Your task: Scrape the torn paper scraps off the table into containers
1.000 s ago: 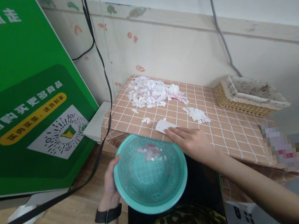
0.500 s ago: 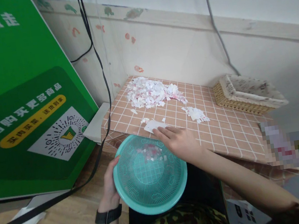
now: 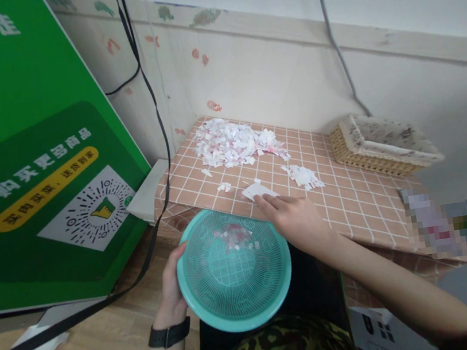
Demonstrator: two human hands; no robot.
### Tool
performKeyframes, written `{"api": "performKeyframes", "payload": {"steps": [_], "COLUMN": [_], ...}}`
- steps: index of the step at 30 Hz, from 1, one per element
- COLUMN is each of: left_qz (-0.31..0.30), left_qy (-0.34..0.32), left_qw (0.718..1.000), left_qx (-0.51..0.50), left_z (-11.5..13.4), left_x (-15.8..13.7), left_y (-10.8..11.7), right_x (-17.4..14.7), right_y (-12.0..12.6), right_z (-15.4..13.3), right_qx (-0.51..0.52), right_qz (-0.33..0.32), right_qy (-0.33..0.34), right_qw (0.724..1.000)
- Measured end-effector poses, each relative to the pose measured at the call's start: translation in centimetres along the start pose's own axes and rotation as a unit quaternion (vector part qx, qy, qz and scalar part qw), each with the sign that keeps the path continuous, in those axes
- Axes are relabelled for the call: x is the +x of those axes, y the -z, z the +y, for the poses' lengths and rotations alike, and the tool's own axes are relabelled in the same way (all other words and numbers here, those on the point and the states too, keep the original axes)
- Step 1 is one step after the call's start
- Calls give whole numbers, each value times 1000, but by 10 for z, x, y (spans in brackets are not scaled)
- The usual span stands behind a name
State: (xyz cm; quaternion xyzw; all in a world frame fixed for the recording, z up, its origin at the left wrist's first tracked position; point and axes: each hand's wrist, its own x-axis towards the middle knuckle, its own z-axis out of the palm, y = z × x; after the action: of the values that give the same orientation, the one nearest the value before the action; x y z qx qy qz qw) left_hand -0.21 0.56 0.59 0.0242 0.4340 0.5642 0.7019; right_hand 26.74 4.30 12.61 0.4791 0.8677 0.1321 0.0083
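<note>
At the front edge of the checked table [image 3: 358, 198], my left hand [image 3: 172, 282] still grips the rim of the teal basket [image 3: 231, 268], while my right hand [image 3: 298, 221], fingers holding the white card [image 3: 255, 189] on the cloth, thumb hidden, has slid rightward since half a second ago, leaving the card apart from the tiny scrap cluster [image 3: 224, 187]. A green board [image 3: 11, 113] fills my left, a black strap [image 3: 104, 303] crossing before it, with a wicker basket [image 3: 370, 158] at the table's right, the big paper heap [image 3: 229, 141] behind the card and a smaller pile [image 3: 303, 177] to its right.
</note>
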Motion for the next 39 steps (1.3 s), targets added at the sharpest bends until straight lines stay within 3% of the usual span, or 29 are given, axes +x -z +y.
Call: {"api": "performKeyframes", "payload": {"steps": [8, 17, 24, 29, 34, 39], "left_qz": [31, 40, 36, 36, 35, 40], "left_qy": [10, 8, 9, 3, 2, 3], "left_qw": [999, 999, 999, 999, 999, 999], "left_qx": [5, 14, 9, 11, 5, 8], "left_z": [1, 2, 2, 2, 3, 3], "left_x": [-1, -2, -1, 0, -1, -3], "left_y": [-3, -2, -1, -2, -2, -3], "right_x": [-4, 11, 11, 13, 16, 19], "right_y": [-5, 0, -4, -15, -22, -27], "right_z": [-9, -14, -3, 15, 22, 19], "right_qx": [-4, -2, -12, 15, 91, 133], "right_qz": [111, 13, 3, 76, 176, 182], "right_qy": [31, 9, -26, -101, -218, -271], "right_qw": [993, 1000, 1000, 992, 956, 936]}}
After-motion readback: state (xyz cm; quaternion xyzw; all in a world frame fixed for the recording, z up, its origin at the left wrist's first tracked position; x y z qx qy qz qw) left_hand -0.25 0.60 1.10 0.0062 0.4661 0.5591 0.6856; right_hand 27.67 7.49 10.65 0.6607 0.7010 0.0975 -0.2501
